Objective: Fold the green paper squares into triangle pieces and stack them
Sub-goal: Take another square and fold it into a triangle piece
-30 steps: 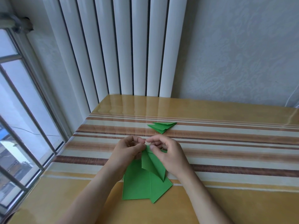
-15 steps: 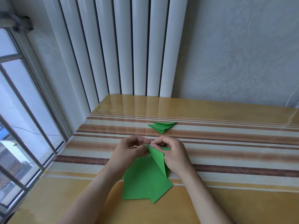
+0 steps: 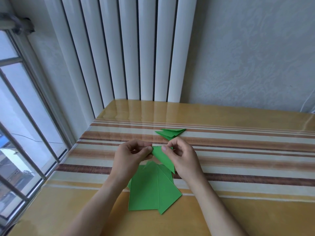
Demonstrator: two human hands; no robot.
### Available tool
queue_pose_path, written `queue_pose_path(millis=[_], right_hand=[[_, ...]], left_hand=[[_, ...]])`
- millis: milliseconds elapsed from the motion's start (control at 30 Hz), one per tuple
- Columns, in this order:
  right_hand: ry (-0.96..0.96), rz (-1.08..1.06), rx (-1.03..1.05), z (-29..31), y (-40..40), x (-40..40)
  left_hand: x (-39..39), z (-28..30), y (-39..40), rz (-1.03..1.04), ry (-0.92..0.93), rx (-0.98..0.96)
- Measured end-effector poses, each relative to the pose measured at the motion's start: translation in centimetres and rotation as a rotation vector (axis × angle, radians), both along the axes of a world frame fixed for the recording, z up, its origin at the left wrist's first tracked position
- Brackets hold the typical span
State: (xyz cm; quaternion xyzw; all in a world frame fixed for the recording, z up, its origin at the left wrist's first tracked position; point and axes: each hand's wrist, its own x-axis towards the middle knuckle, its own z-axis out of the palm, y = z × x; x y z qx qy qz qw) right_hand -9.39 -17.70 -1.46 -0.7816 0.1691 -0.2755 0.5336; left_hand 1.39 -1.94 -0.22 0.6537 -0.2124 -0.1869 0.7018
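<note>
- Fold piece (image 3: 163, 158): long axis 11-to-5, tip at 5.
- Left hand (image 3: 131, 155), right hand (image 3: 183, 156) both pinch its top edge.
- Finished stack (image 3: 171, 133) at 12, right hand nearer.

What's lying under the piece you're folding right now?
Under the held green piece lies the pile of unfolded green sheets on the striped table. Left hand and right hand cover the pile's far edge.

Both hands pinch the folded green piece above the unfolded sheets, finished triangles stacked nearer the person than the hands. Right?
Not quite: the head view shows the finished triangles beyond the hands. The left hand and right hand do pinch the folded green piece above the unfolded sheets.
</note>
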Motion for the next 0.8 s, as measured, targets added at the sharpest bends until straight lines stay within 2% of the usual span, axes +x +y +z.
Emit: queue_pose_path(millis=[167, 400, 633, 800], right_hand=[[-0.033, -0.047, 0.021, -0.34, -0.29, 0.15], [-0.032, -0.079, -0.024, -0.19, -0.12, 0.14], [-0.037, -0.007, -0.017, 0.06, 0.25, 0.12], [0.038, 0.015, 0.053, 0.01, 0.02, 0.07]], left_hand=[[-0.21, 0.07, 0.02, -0.096, -0.046, 0.07], [-0.11, -0.02, 0.1, -0.111, -0.061, 0.11], [-0.54, 0.43, 0.12, -0.148, -0.027, 0.099], [-0.46, 0.31, 0.07, -0.128, -0.038, 0.11]])
